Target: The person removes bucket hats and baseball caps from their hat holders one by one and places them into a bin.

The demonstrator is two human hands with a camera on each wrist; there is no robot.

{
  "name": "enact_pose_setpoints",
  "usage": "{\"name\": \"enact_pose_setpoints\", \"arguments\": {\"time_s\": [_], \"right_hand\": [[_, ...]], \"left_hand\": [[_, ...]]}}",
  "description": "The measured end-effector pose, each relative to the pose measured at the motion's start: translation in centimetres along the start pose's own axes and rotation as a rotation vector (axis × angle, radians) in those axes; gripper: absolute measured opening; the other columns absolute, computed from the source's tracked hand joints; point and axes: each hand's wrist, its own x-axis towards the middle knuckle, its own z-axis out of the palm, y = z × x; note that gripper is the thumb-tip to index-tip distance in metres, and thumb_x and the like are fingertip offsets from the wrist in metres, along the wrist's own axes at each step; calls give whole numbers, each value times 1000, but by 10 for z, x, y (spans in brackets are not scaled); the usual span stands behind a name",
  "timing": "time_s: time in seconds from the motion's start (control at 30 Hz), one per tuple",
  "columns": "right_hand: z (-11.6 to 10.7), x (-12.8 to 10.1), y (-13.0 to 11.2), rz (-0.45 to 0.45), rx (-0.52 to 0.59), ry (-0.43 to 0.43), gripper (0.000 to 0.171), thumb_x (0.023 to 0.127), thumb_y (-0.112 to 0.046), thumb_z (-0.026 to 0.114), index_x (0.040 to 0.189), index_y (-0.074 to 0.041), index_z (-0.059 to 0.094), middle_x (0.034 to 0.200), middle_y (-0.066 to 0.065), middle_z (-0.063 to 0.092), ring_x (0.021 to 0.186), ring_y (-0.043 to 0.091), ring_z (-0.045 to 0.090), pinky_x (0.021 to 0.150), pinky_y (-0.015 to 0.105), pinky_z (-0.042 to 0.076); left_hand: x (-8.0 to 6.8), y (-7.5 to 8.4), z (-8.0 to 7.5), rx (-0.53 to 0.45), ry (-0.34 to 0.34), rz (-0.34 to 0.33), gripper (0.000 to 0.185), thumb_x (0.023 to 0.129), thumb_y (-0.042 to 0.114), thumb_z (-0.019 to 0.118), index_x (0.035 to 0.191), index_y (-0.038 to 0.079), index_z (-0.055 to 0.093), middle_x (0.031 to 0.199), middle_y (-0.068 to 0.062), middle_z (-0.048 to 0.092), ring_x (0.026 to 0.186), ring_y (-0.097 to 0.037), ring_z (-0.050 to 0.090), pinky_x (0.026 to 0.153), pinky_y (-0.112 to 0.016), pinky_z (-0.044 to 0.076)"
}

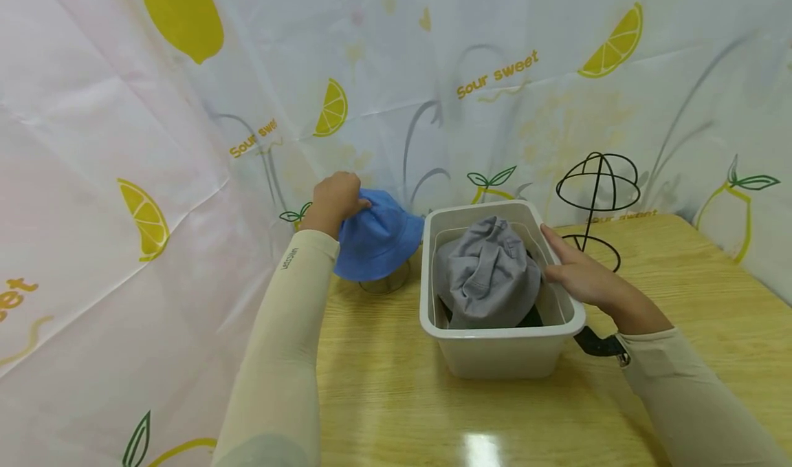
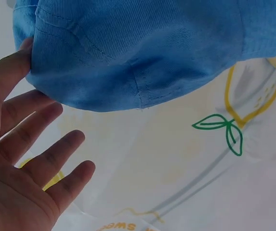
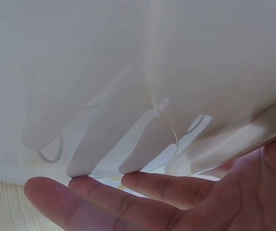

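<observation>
A blue bucket hat (image 1: 375, 236) sits over a low wire stand (image 1: 386, 281) at the back left. My left hand (image 1: 337, 199) is at its crown; in the left wrist view the thumb and index finger pinch the hat's cloth (image 2: 128, 57) while the other fingers (image 2: 63, 149) spread away. My right hand (image 1: 581, 271) holds a white plastic bin (image 1: 501, 353) by its right side, thumb over the rim. The right wrist view shows the other fingers (image 3: 147, 192) against the bin's outer wall (image 3: 80, 57). Inside the bin lies a grey cloth hat (image 1: 489, 274), with something dark partly hidden beneath it.
A bare black wire hat stand (image 1: 595, 199) rises behind my right hand. Both stands and the bin are on a wooden table (image 1: 377, 391). A lemon-print sheet (image 1: 383, 54) hangs close behind and along the left side.
</observation>
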Motion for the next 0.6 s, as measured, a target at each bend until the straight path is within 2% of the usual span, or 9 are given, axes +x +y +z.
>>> {"name": "enact_pose_setpoints", "arguments": {"time_s": [0.23,0.37,0.6], "right_hand": [[1,-1,1,-6,8,-5,90,100,-5,44,165,-15,-17,171,22,-16,152,60,4,107,78,33],[2,-2,2,-7,9,-6,90,100,-5,44,165,-15,-17,171,22,-17,152,60,4,106,78,34],[1,-2,0,-14,7,-3,91,99,-4,45,165,-15,-16,171,22,-18,153,60,2,107,79,31]], "left_hand": [[4,-1,4,-19,34,-13,40,95,37,75,109,-1,72,117,-20,71,108,-38,68,91,-54,57],[7,1,6,9,49,-13,35,98,32,71,110,-1,74,119,-21,71,112,-38,68,94,-54,56],[10,2,7,51,64,-26,29,102,29,66,112,4,75,117,-16,72,109,-36,69,93,-55,56]]}}
